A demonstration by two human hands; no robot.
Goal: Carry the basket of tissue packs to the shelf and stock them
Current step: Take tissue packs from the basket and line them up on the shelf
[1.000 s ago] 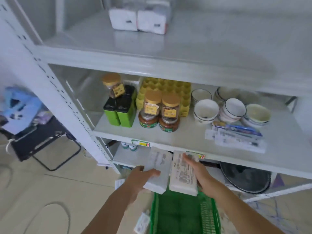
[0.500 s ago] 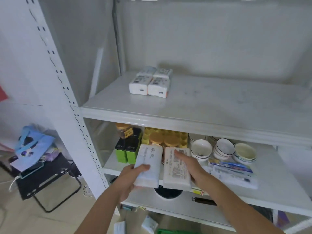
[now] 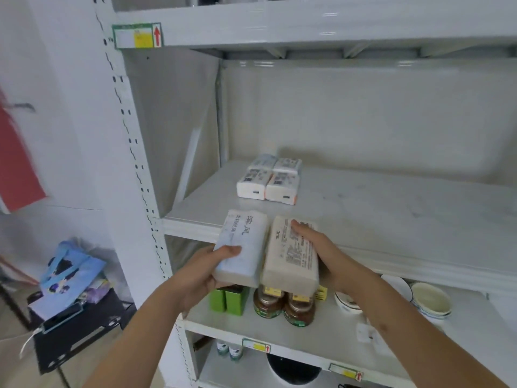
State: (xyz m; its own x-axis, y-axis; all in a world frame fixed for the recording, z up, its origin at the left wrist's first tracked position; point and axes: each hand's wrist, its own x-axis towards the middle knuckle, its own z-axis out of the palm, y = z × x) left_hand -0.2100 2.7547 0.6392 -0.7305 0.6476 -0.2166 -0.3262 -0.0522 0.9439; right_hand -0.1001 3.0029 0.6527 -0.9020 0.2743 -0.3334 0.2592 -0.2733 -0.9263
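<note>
Left hand (image 3: 202, 271) grips a pale blue-white tissue pack (image 3: 242, 246), thumb on top, fingers closed underneath. Right hand (image 3: 326, 254) grips a second, cream-coloured pack (image 3: 291, 260), thumb laid along its printed top face, fingers wrapped under its right side. The two packs are held side by side, touching or nearly so, long axes pointing away from the person, at the near edge of the middle shelf (image 3: 391, 208). Their far ends overlap that edge; whether they rest on it cannot be told. Four packs (image 3: 268, 179) already sit on this shelf, far left, in a tight two-by-two block, well apart from the held pair. On the shelf below, partly hidden under the held packs: green boxes (image 3: 229, 299), two jars (image 3: 282, 306), bowls (image 3: 430, 299) to the right. The basket is out of view.
</note>
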